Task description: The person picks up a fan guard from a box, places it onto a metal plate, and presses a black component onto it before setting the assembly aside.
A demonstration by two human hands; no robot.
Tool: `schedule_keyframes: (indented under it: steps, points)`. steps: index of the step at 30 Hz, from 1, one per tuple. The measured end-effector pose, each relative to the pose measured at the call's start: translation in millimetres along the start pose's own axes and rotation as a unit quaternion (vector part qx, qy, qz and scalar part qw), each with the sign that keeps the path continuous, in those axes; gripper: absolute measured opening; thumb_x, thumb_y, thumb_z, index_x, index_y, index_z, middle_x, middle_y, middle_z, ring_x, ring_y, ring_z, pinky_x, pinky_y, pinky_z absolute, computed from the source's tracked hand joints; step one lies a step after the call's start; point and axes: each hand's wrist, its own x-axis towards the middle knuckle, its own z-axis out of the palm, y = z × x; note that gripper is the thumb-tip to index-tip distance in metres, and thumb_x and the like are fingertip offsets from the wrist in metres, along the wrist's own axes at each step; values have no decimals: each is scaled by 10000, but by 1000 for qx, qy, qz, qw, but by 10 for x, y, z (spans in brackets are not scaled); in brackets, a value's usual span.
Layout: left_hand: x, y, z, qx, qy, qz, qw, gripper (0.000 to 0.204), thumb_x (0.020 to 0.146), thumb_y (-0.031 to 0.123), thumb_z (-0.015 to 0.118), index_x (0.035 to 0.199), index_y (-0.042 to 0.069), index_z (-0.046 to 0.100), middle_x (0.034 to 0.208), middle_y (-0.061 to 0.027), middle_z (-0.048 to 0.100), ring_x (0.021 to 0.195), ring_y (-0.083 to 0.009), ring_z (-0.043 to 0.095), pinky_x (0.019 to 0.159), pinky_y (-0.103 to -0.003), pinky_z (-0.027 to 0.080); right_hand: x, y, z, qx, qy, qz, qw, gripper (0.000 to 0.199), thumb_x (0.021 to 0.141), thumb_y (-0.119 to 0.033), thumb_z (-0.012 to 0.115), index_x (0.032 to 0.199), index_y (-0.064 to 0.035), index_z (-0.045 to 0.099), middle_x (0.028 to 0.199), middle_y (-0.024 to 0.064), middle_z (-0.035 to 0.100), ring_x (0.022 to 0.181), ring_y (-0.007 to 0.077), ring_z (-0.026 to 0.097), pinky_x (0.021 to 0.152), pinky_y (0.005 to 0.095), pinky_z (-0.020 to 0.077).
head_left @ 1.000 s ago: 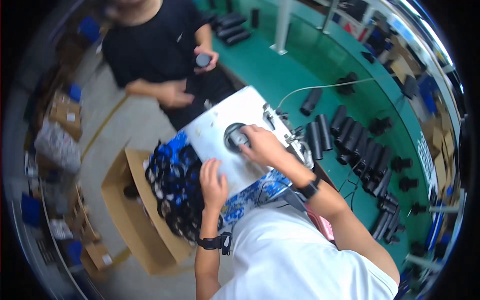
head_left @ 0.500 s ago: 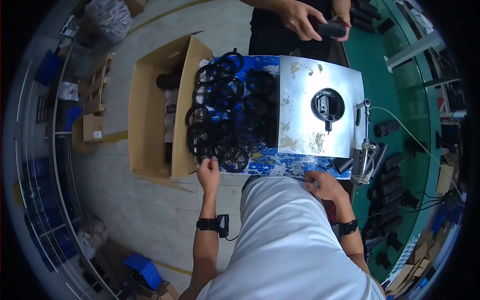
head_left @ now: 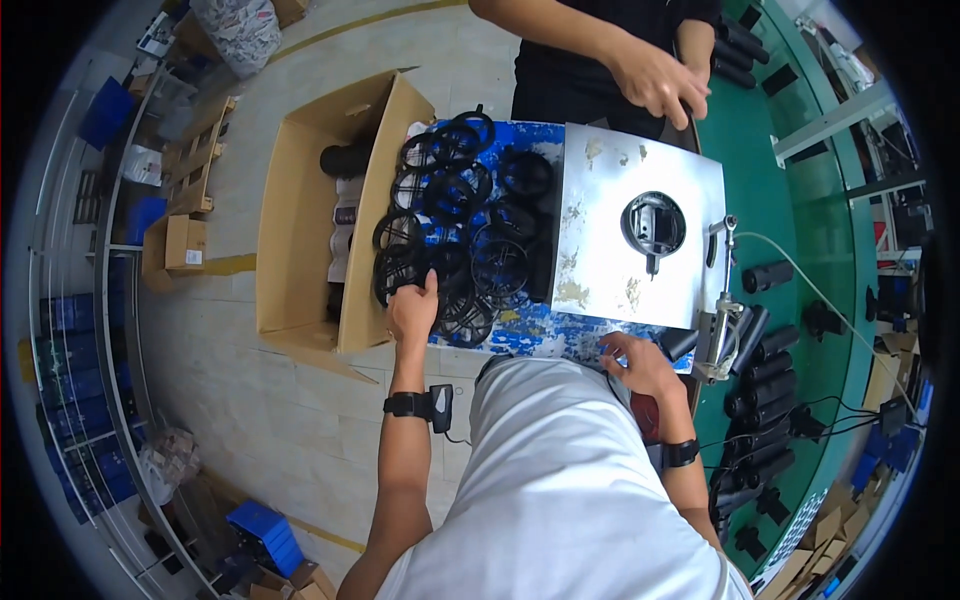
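My left hand (head_left: 412,312) is at the near left edge of a pile of black ring-shaped plastic parts (head_left: 499,264). Its thumb points up, apart from the curled fingers; the fingertips are partly hidden against the rings, and no held part shows. My right hand (head_left: 645,366) hovers by the table's front edge, fingers bent and apart, holding nothing visible. Close to it lies a short black cylinder (head_left: 679,344). A round black piece with a short handle (head_left: 653,224) sits on the shiny metal plate (head_left: 600,270), beyond my right hand.
An open cardboard box (head_left: 300,220) stands left of the blue, paint-worn table (head_left: 560,335). A metal clamp lever (head_left: 722,310) rises at the plate's right edge. Several black cylinders (head_left: 770,370) lie on the green bench (head_left: 750,190). Across the table is a co-worker's hand (head_left: 655,85).
My left hand has moved forward onto the rings, its thumb now raised. My right hand's fingers have spread slightly. The black cylinder the co-worker held is out of sight.
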Motion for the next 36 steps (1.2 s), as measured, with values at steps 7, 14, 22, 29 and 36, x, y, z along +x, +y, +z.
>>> schedule_keyframes:
  steps: [7,14,22,29,36]
  points:
    - [84,-76,88,-45,31,4,998,421,843,447,570,819,54,719,837,-191,690,852,-380,654,780,-471,495,-38,6,65,10,-1,17,1000,301,827,-185,639,1087,-33,640,927,150,695,859,306,671,761,371,526]
    - [-37,-76,-68,-205,137,122,962,279,916,263,528,863,13,640,777,-188,671,777,-374,644,676,-459,491,-43,-84,-74,-11,-21,7,1000,305,833,-183,635,1092,-22,629,946,136,691,861,295,672,774,367,525]
    - [-462,307,-527,-425,86,335,837,169,946,42,514,1105,3,471,1004,-110,643,780,-110,589,647,-256,502,16,-543,-377,136,-14,-103,985,315,878,-133,610,1145,24,555,930,134,682,871,230,673,783,312,513]
    - [-1117,1090,-463,-542,17,526,655,219,913,-57,513,1015,20,336,1188,-316,556,1083,-313,605,881,-349,516,258,-768,-219,641,-154,-50,750,647,939,-456,539,1356,11,377,1176,162,590,1009,219,624,858,332,519]
    - [-1009,1260,-385,-336,-20,590,734,323,926,86,568,1212,-33,475,1231,-228,572,1085,-331,602,872,-365,507,332,-875,-280,708,-9,31,705,262,870,-173,676,1047,-3,584,897,89,670,757,150,664,638,228,527]
